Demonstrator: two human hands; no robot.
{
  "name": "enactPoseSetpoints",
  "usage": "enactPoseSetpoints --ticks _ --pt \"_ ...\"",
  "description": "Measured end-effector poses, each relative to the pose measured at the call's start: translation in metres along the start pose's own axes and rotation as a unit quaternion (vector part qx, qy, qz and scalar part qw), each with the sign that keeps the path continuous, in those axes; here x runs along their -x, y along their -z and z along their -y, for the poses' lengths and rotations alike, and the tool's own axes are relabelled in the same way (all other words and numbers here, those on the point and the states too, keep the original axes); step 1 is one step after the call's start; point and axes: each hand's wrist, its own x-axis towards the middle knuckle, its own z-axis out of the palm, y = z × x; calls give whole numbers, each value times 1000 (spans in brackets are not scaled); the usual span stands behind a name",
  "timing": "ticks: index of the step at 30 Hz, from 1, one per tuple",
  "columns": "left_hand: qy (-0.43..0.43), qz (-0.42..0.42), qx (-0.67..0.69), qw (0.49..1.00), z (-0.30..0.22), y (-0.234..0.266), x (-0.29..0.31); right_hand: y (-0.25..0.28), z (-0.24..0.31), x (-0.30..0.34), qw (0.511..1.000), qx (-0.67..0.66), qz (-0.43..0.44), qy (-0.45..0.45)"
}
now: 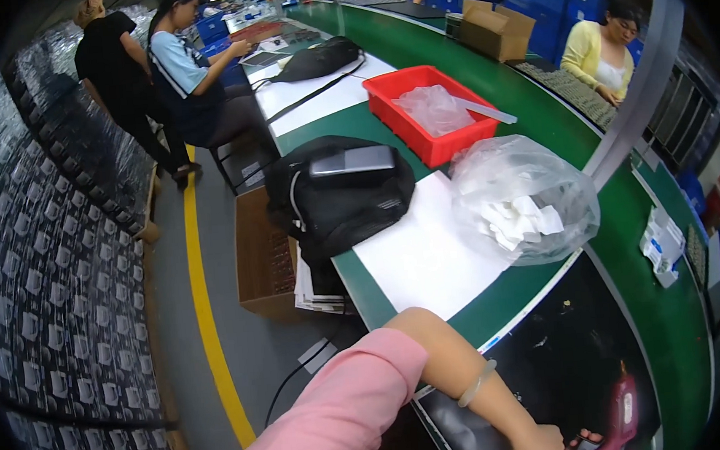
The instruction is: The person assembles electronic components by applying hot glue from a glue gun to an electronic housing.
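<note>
My left arm, in a pink sleeve with a pale bangle at the wrist, reaches across the table's near side. At the lower edge my left hand [537, 445] is curled closed over the black mat [548, 354]; its fingers are cut off by the edge, so anything inside is hidden. Just right of it, a dark pink hot glue gun [622, 412] points away with its nozzle up. A few fingertips of my right hand [586, 439] show closed at the gun's handle, beside a small dark part; the rest is out of view.
Beyond the mat lie white paper [430, 257], a clear plastic bag [533, 169] with white scraps, a black backpack [345, 201] and a red bin [430, 147]. A green conveyor [571, 111] runs along the right. Wrapped stacks [61, 291] line the left aisle. Several people work farther off.
</note>
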Motion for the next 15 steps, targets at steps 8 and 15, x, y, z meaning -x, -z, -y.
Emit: enactPoseSetpoints --ticks 8,15 --pt "-21 -2 -29 999 0 -2 -11 8 34 46 986 16 -145 80" --pt "21 33 -18 999 9 9 4 -3 31 25 996 12 -78 38"
